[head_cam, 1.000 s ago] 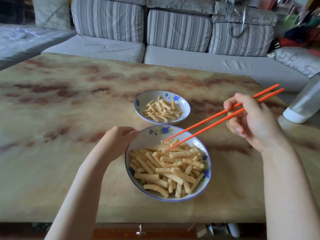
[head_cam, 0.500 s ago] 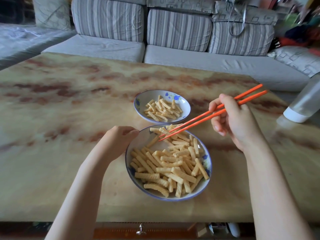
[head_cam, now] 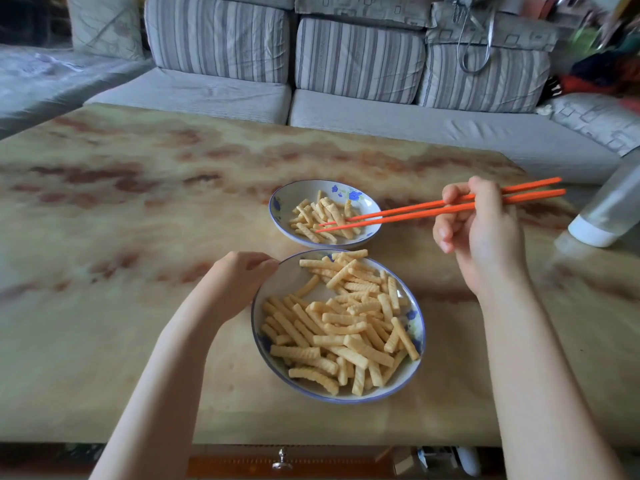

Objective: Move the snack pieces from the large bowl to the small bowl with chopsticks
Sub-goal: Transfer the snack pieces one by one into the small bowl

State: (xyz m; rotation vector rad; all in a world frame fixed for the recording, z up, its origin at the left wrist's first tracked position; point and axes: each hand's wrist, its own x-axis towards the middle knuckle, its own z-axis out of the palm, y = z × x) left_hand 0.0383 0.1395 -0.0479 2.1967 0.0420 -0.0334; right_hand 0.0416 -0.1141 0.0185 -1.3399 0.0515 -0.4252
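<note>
The large bowl (head_cam: 291, 282), white with a blue rim, sits near me and is full of ridged yellow snack pieces (head_cam: 346, 327). My left hand (head_cam: 239, 282) grips its left rim. Just beyond it stands the small bowl (head_cam: 298, 195) with a smaller heap of pieces. My right hand (head_cam: 481, 237) holds orange chopsticks (head_cam: 408, 213), whose tips reach over the small bowl with one snack piece (head_cam: 337, 216) pinched between them.
The bowls rest on a marbled beige table (head_cam: 138, 237). A white and clear bottle (head_cam: 606, 216) stands at the right edge. A striped grey sofa (head_cam: 346, 81) runs behind the table. A drawer knob (head_cam: 282, 460) shows under the near edge.
My right hand has carried the chopsticks from the large bowl, lifting a snack piece, away to the small bowl. My left hand has stayed on the large bowl's rim.
</note>
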